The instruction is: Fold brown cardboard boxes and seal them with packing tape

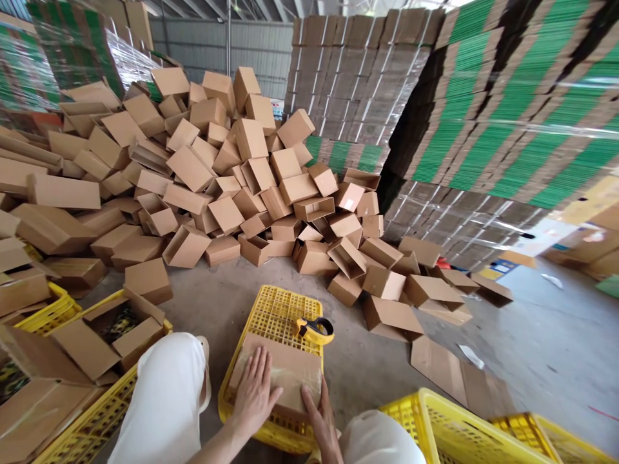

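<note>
A closed cardboard box (290,370) with clear tape over it lies on an upturned yellow plastic crate (271,303) between my knees. My left hand (254,393) rests flat on the box's top at the left, fingers stretched out. At the right end, my right hand (322,412) grips the box edge, thumb on top and fingers along the side. Just beyond the box, a yellow tape dispenser (314,330) sits on the crate, touched by neither hand.
A large heap of small cardboard boxes (225,214) covers the floor ahead. Strapped stacks of flat cardboard (358,77) rise behind. An open box (104,341) with dark patterned contents stands in a crate on my left. Another yellow crate (425,419) is on my right.
</note>
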The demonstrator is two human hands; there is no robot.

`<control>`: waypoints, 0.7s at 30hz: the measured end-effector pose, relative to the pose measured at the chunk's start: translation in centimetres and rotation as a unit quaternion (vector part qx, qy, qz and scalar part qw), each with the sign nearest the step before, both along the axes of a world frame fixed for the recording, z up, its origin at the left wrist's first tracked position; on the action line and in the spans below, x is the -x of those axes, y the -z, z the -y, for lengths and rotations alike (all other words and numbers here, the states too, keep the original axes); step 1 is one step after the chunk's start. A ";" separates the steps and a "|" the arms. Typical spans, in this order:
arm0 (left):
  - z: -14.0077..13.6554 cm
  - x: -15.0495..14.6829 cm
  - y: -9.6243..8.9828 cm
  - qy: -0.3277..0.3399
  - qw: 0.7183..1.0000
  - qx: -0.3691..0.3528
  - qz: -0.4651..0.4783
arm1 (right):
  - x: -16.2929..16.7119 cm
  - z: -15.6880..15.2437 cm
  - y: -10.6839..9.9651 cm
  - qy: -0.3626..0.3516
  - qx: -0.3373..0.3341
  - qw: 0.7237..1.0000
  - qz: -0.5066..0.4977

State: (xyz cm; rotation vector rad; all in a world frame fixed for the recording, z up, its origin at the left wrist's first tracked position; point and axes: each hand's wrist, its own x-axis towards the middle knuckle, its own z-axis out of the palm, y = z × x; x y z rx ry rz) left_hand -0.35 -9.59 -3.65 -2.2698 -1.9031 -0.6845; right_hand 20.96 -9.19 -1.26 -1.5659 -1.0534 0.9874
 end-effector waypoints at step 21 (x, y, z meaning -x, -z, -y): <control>-0.6 2.6 -1.9 0.054 0.998 0.022 -0.015 | 0.8 0.2 0.4 -0.033 0.013 0.999 -0.012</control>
